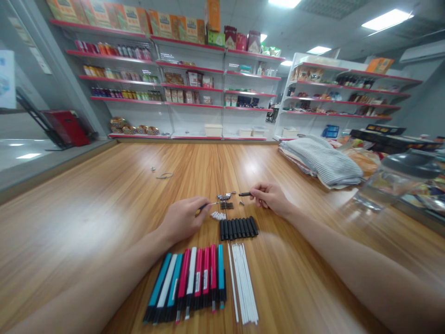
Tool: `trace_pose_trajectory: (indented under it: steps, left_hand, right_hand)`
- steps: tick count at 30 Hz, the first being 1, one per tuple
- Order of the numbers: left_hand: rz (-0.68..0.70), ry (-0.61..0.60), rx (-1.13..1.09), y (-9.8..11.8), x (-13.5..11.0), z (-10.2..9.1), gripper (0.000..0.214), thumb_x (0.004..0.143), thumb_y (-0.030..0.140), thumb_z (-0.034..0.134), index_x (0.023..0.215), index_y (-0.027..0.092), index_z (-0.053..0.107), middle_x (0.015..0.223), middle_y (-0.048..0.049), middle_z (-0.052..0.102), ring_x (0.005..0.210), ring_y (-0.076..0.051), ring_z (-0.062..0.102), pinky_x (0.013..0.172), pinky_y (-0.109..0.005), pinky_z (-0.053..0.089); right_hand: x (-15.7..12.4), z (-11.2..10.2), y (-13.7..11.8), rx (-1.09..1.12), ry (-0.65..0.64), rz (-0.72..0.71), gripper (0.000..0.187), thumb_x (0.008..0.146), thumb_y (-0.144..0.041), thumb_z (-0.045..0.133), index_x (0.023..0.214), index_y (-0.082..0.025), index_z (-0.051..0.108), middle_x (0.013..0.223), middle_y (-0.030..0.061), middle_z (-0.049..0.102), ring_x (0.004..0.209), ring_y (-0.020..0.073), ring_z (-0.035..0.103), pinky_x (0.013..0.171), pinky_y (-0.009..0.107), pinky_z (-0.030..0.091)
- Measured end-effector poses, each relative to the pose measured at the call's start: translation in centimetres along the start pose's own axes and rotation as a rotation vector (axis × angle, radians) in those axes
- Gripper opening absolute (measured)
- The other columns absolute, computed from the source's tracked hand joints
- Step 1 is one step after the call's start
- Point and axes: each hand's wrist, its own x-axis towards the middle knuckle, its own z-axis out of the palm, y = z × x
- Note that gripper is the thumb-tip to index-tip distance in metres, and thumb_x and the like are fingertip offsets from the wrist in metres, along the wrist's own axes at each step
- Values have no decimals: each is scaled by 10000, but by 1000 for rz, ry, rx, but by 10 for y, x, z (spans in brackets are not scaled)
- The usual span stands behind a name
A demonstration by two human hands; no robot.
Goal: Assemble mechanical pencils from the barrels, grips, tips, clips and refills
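My left hand (185, 218) is closed in a pinch on a thin pen refill (211, 203) whose tip points right. My right hand (269, 195) is closed on a small black pen part (244, 194) that sticks out to the left. Between the two hands lie small metal and black pen pieces (225, 200) and a little heap of white bits (219, 215). Just in front of them sits a row of black pen caps (238, 228). Nearer me lie several teal, pink and white pen barrels (191, 283) and a bunch of white tubes (243, 283).
All of it rests on a wide wooden table (104, 222). Folded striped cloth (325, 160) and a clear jar with a dark lid (399, 181) stand at the right. A small ring and wire (163, 175) lie far left. Store shelves (194, 83) line the back wall.
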Motion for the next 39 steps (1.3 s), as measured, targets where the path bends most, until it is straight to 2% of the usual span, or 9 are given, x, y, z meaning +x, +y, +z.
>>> trace_pose_trajectory:
  steps: [2, 4, 8, 15, 23, 39]
  left_hand:
    - [21, 12, -6, 1, 0, 0, 272, 957, 369, 384, 958, 229, 618, 942, -24, 681, 838, -182, 614, 709, -273, 415]
    - [35, 19, -22, 2, 0, 0, 269, 958, 365, 389, 959, 225, 618, 941, -22, 680, 840, -178, 614, 711, -271, 416]
    - [42, 23, -40, 3, 0, -2, 269, 961, 365, 391, 983, 224, 618, 961, -19, 677, 859, -175, 615, 733, -272, 420]
    - [52, 31, -32, 2, 0, 0, 280, 963, 366, 387, 968, 219, 625, 933, -29, 676, 836, -173, 612, 703, -268, 415]
    - [105, 81, -52, -1, 0, 2, 241, 956, 338, 419, 976, 207, 620, 945, -30, 674, 837, -167, 618, 714, -266, 422]
    - [96, 58, -43, -1, 0, 1, 214, 955, 333, 433, 962, 212, 610, 935, -15, 665, 831, -162, 608, 706, -264, 414]
  right_hand:
    - [-1, 18, -3, 16, 77, -75, 334, 767, -463, 670, 842, -143, 610, 620, 0, 598, 439, 65, 464, 384, 181, 302]
    - [-4, 31, -7, -4, 81, -114, 318, 749, -431, 695, 883, -152, 623, 679, 17, 628, 534, 100, 547, 462, 202, 394]
    - [-9, 36, -10, -86, 83, -167, 272, 770, -397, 677, 907, -164, 645, 815, 51, 668, 731, 160, 631, 649, 266, 489]
    - [-12, 36, -11, -137, 81, -225, 202, 801, -343, 654, 903, -168, 657, 823, 44, 655, 730, 148, 604, 658, 266, 479]
    - [-18, 49, -19, -190, 146, -347, 148, 828, -310, 636, 886, -174, 649, 763, 18, 599, 652, 116, 513, 543, 234, 404]
    - [-19, 46, -19, -234, 196, -377, 107, 846, -278, 622, 857, -171, 626, 755, 16, 587, 651, 116, 522, 549, 240, 413]
